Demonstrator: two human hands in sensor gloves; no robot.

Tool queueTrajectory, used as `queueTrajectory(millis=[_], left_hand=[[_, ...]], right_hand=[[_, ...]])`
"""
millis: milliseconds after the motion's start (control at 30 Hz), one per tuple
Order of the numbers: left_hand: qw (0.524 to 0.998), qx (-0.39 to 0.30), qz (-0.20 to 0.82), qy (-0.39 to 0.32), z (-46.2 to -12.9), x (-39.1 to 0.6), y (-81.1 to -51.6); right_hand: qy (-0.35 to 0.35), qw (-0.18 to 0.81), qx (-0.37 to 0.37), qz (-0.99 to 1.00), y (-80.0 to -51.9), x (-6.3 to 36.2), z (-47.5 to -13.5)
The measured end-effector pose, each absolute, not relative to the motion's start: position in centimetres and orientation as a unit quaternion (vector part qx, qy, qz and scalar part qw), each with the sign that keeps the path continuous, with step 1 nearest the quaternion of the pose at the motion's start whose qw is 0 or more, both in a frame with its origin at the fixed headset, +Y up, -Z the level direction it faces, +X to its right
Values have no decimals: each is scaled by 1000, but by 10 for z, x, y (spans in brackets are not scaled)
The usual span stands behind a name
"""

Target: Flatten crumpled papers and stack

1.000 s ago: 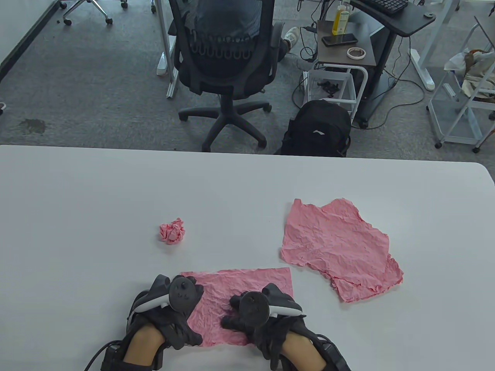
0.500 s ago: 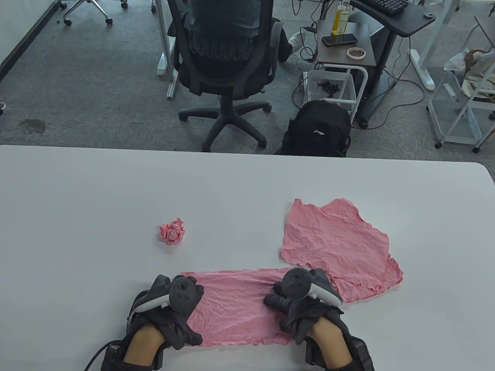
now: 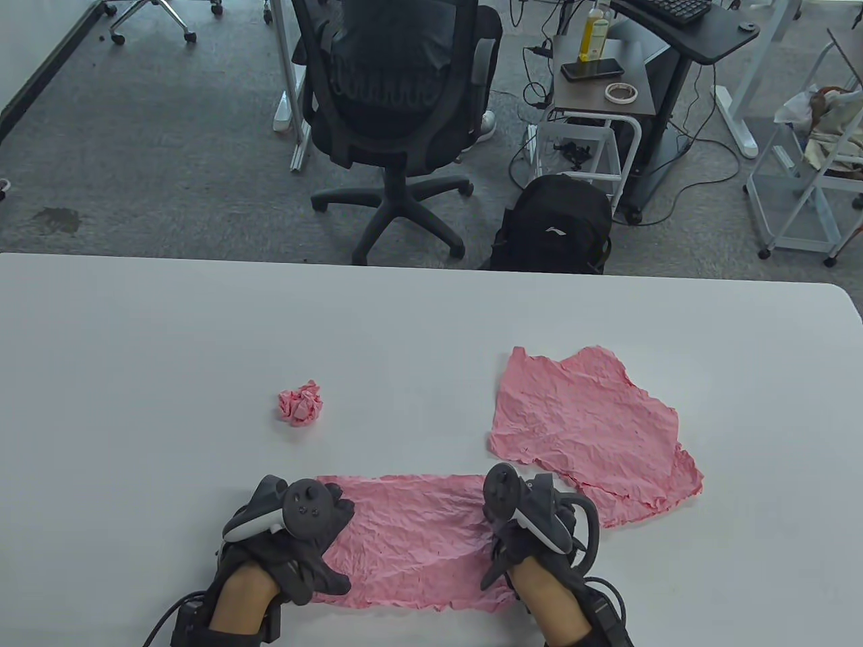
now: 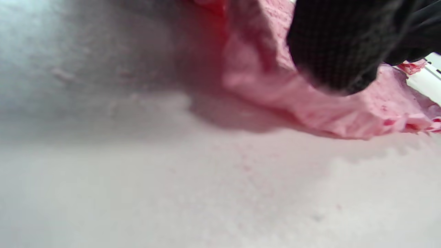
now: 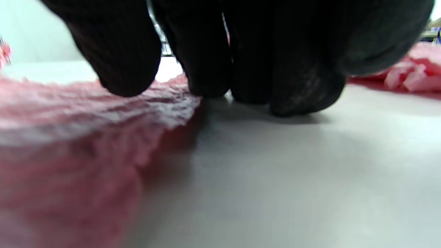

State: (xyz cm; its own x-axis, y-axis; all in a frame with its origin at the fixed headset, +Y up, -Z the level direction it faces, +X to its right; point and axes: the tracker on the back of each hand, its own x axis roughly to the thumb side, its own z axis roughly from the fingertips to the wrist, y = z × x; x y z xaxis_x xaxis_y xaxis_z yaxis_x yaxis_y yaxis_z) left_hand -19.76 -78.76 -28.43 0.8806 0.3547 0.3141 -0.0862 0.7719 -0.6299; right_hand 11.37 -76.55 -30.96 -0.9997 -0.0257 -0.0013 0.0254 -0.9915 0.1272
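A: Table view: the left hand (image 3: 296,532) lies flat, fingers spread, on the near pink sheet (image 3: 411,539); the right hand (image 3: 529,532) rests at its right edge. A crumpled ball (image 3: 301,402) waits beyond, and the flattened stack (image 3: 586,431) lies to the right.

B: Left wrist view?

A: A gloved fingertip (image 4: 337,51) presses the paper.

B: Right wrist view?

A: Straight fingers (image 5: 203,58) touch down at the sheet's edge, gripping nothing. Dragging hard could tear the thin paper.
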Motion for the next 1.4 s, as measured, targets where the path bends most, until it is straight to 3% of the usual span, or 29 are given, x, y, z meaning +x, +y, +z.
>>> queueTrajectory(millis=[67,233,400,500,567,700,833,1000,1100,1200,1400], left_hand=[[919,-311,117,-212,-284,-198,-787],[919,-312,119,-211,-284,-198,-788],[918,-315,120,-210,-283,-198,-789],[918,-316,116,-210,-283,-197,-789],[918,-316,117,-209,-283,-197,-789],[917,-316,115,-212,-284,-196,-789],[917,-313,123,-213,-284,-197,-789],[925,-294,136,-198,-288,-201,-788],[940,-254,139,-182,-289,-207,-779],[955,-200,141,-166,-289,-214,-771],[957,-187,152,-159,-290,-216,-767]], right_hand=[[-56,20,-1,-998,-766,113,-312],[-4,-78,-32,-996,-764,119,-307],[32,-380,-13,-924,-757,145,-306],[-25,-572,17,-820,-767,157,-308],[-83,-646,24,-759,-775,158,-309],[-186,-714,17,-675,-790,155,-309],[-266,-703,-43,-658,-794,150,-313],[-163,-639,-7,-752,-782,152,-318],[-77,-677,-15,-732,-771,162,-327],[63,-718,41,-692,-759,190,-336],[219,-746,181,-603,-756,264,-329]])
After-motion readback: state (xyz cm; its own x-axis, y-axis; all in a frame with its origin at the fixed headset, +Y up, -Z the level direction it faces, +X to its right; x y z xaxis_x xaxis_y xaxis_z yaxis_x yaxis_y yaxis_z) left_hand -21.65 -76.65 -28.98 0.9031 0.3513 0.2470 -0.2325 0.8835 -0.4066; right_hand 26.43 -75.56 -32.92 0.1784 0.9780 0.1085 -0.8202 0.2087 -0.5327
